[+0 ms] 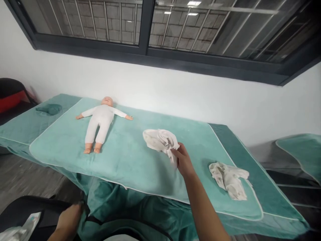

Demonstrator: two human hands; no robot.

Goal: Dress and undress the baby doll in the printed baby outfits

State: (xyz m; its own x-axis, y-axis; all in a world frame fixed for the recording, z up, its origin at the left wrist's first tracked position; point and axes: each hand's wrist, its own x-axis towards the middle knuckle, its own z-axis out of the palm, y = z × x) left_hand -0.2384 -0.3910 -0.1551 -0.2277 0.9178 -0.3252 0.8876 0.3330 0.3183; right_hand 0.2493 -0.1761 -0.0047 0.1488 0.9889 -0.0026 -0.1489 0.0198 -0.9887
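My right hand (pixel 182 158) pinches a crumpled white cloth item (pixel 160 139) by its near end, above the middle of the light green mat (pixel 130 167). Its folds hide whether it is a garment. Low on the left, my left hand (pixel 70 217) is closed beside a black chair seat; its fingertips are hidden. A baby doll (pixel 101 115) in a white bodysuit lies face up on the mat, arms spread, left of the held cloth. To the right of my forearm lies a second crumpled white cloth item (pixel 230 180), which looks like a small garment.
Darker green bedding (pixel 271 190) covers the bed under the mat. A folded dark green cloth (pixel 49 109) lies at its left end. A black chair (pixel 47 204) with white packaging (pixel 22 229) stands front left. Behind the bed are a white wall (pixel 160 90) and a barred window.
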